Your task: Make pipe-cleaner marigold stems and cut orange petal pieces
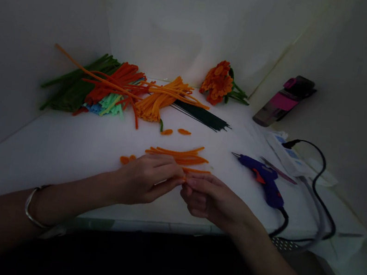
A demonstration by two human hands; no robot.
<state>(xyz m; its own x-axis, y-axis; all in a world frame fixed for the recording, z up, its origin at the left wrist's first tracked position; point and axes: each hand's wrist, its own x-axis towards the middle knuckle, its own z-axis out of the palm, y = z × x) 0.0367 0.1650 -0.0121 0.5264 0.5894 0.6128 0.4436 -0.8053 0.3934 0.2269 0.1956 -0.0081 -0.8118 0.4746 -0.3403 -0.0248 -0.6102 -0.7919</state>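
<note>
My left hand point(146, 179) and my right hand point(210, 198) meet at the fingertips near the front of the white table point(62, 145). Both pinch a thin orange pipe cleaner point(197, 171) that pokes out to the right between them. Just behind the hands lies a small bundle of orange pipe cleaners point(180, 155). Small bent orange pieces point(126, 159) sit left of it, and two more orange pieces point(175, 131) lie farther back.
A heap of green, red, orange and light green pipe cleaners point(114, 86) fills the back left. Dark green wires point(204, 116) lie beside it. A finished orange flower point(218, 82) rests at the back. A purple glue gun point(264, 179) with black cable, a power strip point(289, 155) and a bottle point(282, 102) are on the right.
</note>
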